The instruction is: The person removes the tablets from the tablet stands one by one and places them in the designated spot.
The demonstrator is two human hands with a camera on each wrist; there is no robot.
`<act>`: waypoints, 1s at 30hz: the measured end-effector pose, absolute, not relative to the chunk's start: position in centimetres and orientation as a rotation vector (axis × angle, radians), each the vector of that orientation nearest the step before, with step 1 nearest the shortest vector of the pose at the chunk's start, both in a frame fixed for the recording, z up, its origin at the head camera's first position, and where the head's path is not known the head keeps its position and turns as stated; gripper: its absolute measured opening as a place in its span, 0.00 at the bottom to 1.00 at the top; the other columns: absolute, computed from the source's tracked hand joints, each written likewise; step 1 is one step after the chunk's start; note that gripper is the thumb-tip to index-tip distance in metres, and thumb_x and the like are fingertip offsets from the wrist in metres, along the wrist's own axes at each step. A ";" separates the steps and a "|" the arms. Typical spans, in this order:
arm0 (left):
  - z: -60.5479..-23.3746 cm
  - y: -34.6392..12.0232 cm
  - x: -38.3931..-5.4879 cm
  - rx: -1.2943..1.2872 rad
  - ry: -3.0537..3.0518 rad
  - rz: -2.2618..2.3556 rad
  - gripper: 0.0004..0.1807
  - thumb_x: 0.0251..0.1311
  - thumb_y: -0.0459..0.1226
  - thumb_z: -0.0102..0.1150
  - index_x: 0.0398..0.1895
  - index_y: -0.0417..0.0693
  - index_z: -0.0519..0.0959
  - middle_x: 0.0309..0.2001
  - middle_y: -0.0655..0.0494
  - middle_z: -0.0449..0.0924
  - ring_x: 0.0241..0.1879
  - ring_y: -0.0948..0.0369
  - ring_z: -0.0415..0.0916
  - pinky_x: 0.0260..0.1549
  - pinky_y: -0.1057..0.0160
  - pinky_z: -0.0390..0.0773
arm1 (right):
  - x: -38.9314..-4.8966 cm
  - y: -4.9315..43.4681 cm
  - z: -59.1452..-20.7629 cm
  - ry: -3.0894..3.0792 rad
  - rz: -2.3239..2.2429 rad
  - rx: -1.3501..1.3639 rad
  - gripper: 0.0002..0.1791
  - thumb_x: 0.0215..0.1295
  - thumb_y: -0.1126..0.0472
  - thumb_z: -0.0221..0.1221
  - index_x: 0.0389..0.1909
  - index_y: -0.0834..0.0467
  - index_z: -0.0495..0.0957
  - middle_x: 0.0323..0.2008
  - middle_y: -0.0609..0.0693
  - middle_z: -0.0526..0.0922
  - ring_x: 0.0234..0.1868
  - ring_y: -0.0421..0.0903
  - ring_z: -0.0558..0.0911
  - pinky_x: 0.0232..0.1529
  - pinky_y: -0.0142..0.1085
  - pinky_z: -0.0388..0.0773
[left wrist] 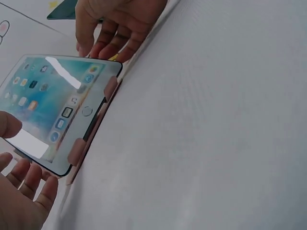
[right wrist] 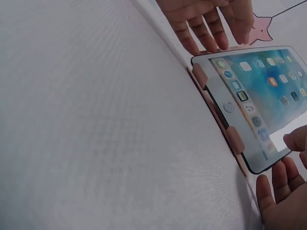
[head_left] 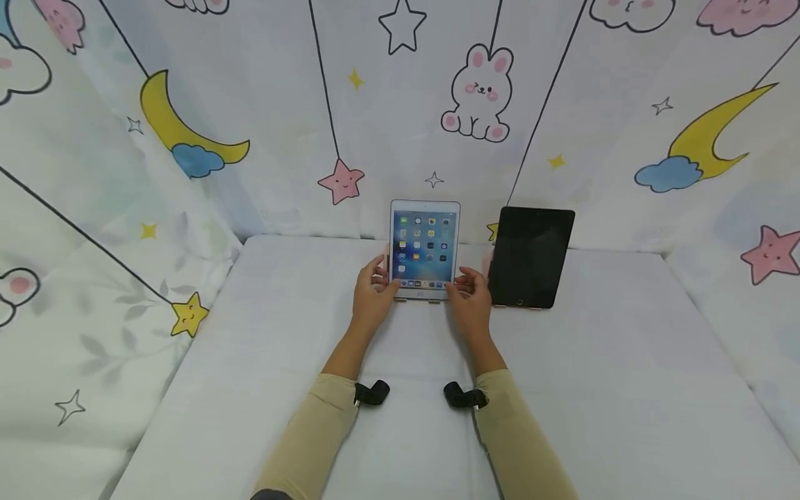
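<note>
A white-framed tablet (head_left: 425,243) leans upright at the back of the table, its screen showing rows of app icons. Its lower edge sits in the lips of a pinkish stand (left wrist: 77,152). The left hand (head_left: 372,295) holds the tablet's left edge low down, thumb over the front and fingers at the side. On the opposite edge, the right hand (head_left: 471,302) grips in the same way near the lower corner. Both wrist views show the round home button and the stand's two lips (right wrist: 235,140). Most of the stand is hidden behind the tablet.
To the right of the right hand, a second tablet (head_left: 531,257) with a dark screen leans back on a stand. A white cloth covers the table (head_left: 600,389). Behind it hangs a printed curtain (head_left: 400,118) with moons, stars and a rabbit.
</note>
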State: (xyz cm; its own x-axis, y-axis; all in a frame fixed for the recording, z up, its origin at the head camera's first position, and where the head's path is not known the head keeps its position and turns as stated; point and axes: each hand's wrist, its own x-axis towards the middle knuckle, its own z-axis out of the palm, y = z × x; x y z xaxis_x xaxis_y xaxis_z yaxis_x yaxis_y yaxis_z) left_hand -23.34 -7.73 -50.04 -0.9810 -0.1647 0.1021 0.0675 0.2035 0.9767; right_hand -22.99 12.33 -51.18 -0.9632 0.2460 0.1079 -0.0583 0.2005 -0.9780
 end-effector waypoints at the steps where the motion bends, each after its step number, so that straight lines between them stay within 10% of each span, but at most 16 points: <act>1: -50.2 -7.8 -23.4 0.096 -2.279 -1.886 0.34 0.64 0.36 0.65 0.73 0.50 0.68 0.52 0.49 0.71 0.51 0.56 0.71 0.54 0.56 0.78 | -23.1 12.3 -51.2 -2.238 1.845 -0.180 0.25 0.68 0.63 0.64 0.64 0.61 0.73 0.52 0.60 0.77 0.53 0.52 0.78 0.61 0.42 0.78; 17: -51.7 -7.5 -23.7 0.074 -2.174 -1.958 0.30 0.62 0.26 0.58 0.69 0.47 0.75 0.54 0.48 0.74 0.49 0.56 0.72 0.47 0.69 0.74 | -23.2 12.3 -51.7 -2.208 1.882 -0.153 0.27 0.63 0.72 0.63 0.64 0.59 0.76 0.51 0.60 0.76 0.52 0.52 0.77 0.47 0.17 0.74; 30: -52.2 -7.7 -23.7 0.024 -2.165 -1.861 0.35 0.52 0.18 0.48 0.66 0.44 0.78 0.49 0.46 0.77 0.46 0.55 0.75 0.40 0.73 0.76 | -23.5 12.2 -51.5 -2.220 1.902 -0.207 0.26 0.63 0.72 0.62 0.63 0.58 0.75 0.49 0.58 0.75 0.50 0.48 0.75 0.51 0.23 0.73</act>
State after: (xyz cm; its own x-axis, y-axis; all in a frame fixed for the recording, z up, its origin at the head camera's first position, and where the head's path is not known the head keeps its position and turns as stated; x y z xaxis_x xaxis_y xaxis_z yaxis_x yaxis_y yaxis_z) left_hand -23.66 -7.71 -52.22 -0.9591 -0.1965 0.2037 0.1720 0.1671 0.9708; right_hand -23.49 12.24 -51.54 -0.9679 0.2419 0.0679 -0.0300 0.1569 -0.9872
